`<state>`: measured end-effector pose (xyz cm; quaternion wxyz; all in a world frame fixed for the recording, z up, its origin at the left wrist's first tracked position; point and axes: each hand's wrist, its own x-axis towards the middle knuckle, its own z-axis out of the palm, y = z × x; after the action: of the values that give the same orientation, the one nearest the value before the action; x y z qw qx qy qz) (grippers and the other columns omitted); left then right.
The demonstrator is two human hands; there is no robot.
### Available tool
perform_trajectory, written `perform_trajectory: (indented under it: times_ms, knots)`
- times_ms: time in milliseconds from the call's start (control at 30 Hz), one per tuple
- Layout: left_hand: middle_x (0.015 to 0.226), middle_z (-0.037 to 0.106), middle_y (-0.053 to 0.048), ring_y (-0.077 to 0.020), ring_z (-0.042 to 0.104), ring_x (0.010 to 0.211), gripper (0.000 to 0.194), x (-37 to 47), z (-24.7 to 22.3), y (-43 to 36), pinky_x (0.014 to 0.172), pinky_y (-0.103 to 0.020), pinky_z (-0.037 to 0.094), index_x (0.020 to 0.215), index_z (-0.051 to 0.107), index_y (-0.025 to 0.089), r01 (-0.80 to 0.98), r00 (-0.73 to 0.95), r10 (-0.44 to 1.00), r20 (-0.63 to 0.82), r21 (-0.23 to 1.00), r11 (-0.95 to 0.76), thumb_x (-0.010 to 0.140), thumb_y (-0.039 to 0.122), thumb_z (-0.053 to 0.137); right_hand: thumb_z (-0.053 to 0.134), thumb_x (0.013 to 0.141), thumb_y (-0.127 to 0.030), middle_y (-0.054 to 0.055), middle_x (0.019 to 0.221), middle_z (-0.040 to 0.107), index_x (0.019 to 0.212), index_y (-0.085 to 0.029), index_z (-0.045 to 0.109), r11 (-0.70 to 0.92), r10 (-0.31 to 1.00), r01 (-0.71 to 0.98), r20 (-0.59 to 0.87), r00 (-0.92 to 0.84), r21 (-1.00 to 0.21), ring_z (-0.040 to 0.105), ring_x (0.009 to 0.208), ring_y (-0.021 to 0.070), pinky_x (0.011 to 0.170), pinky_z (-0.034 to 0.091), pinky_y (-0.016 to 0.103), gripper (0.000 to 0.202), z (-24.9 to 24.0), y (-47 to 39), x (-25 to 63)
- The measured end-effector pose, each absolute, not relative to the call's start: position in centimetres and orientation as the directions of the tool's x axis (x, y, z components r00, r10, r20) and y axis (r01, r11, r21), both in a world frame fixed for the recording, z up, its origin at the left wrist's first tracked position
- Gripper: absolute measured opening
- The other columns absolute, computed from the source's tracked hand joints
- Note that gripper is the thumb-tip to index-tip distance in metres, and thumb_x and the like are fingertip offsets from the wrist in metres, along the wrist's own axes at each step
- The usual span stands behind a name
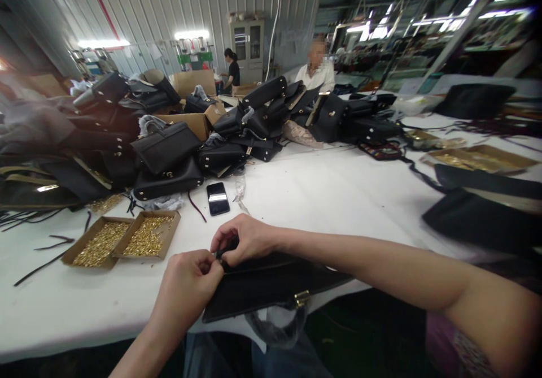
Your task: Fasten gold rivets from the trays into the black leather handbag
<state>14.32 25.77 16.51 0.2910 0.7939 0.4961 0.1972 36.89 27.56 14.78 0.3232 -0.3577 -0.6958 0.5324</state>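
A black handbag (271, 285) lies at the front edge of the white table, with a gold clasp (302, 298) on its near side. Its plastic-wrapped handle (277, 327) hangs over the edge. My left hand (192, 273) pinches the bag's far left corner between thumb and fingers. Right against it, my right hand (245, 239) is closed on the same corner from above. Whatever small part sits between the fingertips is too small and covered to make out. My right forearm passes over the bag and hides part of it.
Two cardboard trays (122, 224) of small gold metal pieces stand at the left. A phone (218, 199) lies beyond my hands. Black handbags (169, 146) are piled along the back. More black pieces (483, 220) lie at the right. A person (317, 75) is behind the pile.
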Motion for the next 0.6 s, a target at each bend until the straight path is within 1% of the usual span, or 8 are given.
perform_trajectory:
  times_ms: [100, 200, 367, 467, 600]
  knots:
    - [0.057, 0.058, -0.001, -0.0152, 0.054, 0.058, 0.032, 13.8, 16.0, 25.8, 0.058, -0.028, 0.032, 0.063, 0.073, 0.018, 0.674, 0.422, 0.907, 0.008, 0.667, -0.319, 0.086, 0.038, 0.063, 0.083, 0.073, -0.019, 0.003, 0.092, 0.08, 0.109, -0.014, 0.084, 0.16, 0.86, 0.197, 0.039, -0.509, -0.967, 0.072, 0.083, 0.0174, 0.075, 0.056, 0.024, 0.036, 14.5, 27.7, 36.3]
    - [0.06, 0.063, -0.002, -0.0165, 0.057, 0.061, 0.032, 13.4, 15.6, 25.8, 0.059, -0.027, 0.034, 0.068, 0.077, 0.017, 0.661, 0.397, 0.917, -0.041, 0.706, -0.255, 0.085, 0.04, 0.063, 0.084, 0.071, -0.018, 0.003, 0.09, 0.08, 0.107, -0.014, 0.084, 0.14, 0.88, 0.237, 0.01, -0.476, -0.961, 0.072, 0.082, 0.017, 0.071, 0.054, 0.022, 0.037, 14.2, 27.8, 35.6]
    - [0.059, 0.06, -0.001, -0.0146, 0.05, 0.059, 0.032, 13.1, 15.9, 26.0, 0.056, -0.027, 0.027, 0.067, 0.078, 0.015, 0.655, 0.399, 0.912, -0.098, 0.726, -0.208, 0.083, 0.038, 0.063, 0.085, 0.068, -0.019, 0.003, 0.088, 0.079, 0.105, -0.014, 0.084, 0.089, 0.901, 0.228, -0.019, -0.433, -0.97, 0.07, 0.079, 0.0169, 0.069, 0.053, 0.023, 0.038, 13.8, 28.0, 35.1]
    - [0.058, 0.058, -0.001, -0.014, 0.048, 0.058, 0.033, 13.2, 16.2, 26.0, 0.055, -0.027, 0.025, 0.065, 0.077, 0.014, 0.647, 0.4, 0.911, -0.104, 0.736, -0.2, 0.083, 0.038, 0.063, 0.086, 0.068, -0.018, 0.002, 0.088, 0.078, 0.106, -0.014, 0.084, 0.09, 0.889, 0.222, -0.023, -0.458, -0.971, 0.07, 0.08, 0.0164, 0.071, 0.053, 0.023, 0.038, 13.9, 28.1, 35.1]
    - [0.057, 0.054, -0.001, -0.0136, 0.046, 0.058, 0.034, 13.4, 16.2, 26.1, 0.055, -0.026, 0.026, 0.063, 0.075, 0.014, 0.636, 0.412, 0.908, -0.069, 0.736, -0.232, 0.083, 0.038, 0.063, 0.086, 0.071, -0.017, 0.002, 0.091, 0.079, 0.109, -0.014, 0.083, 0.106, 0.858, 0.207, -0.015, -0.514, -0.973, 0.071, 0.083, 0.0164, 0.075, 0.054, 0.024, 0.038, 14.2, 28.2, 35.6]
